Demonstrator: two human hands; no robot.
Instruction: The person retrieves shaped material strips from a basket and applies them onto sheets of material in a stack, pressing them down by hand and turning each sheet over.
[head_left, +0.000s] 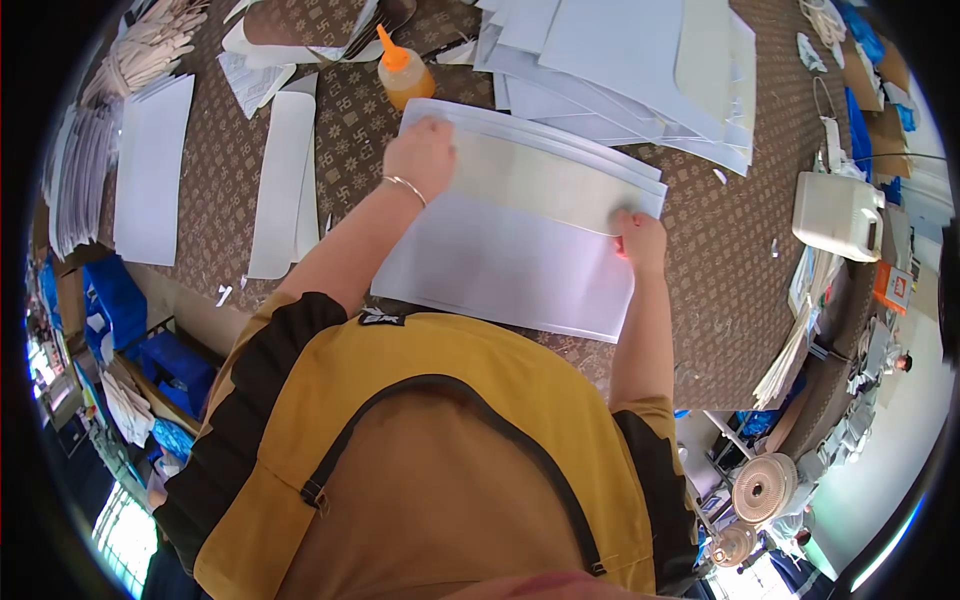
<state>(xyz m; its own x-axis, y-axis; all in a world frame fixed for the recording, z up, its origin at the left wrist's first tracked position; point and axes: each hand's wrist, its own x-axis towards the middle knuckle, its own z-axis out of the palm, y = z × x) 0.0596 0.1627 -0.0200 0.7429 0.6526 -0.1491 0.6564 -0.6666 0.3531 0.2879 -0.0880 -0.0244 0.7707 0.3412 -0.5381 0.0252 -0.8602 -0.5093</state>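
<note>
A large white paper sheet (500,265) lies on the table in front of my body, its upper edge layered or folded over. Across its upper part runs a cream card strip (540,185). At the strip's left end is my left hand (420,158), closed, with its fingertips turned down and partly hidden. My right hand (642,240) is closed at the strip's right end, thumb and fingers pinching near the edge. An orange-tipped glue bottle (405,78) stands just beyond my left hand.
A stack of white sheets (610,70) lies at the back. To the left are long folded paper pieces (283,180), a white sheet pile (153,170) and bundled cords (150,50). A white plastic jug (838,215) stands at the right edge of the patterned table (720,310).
</note>
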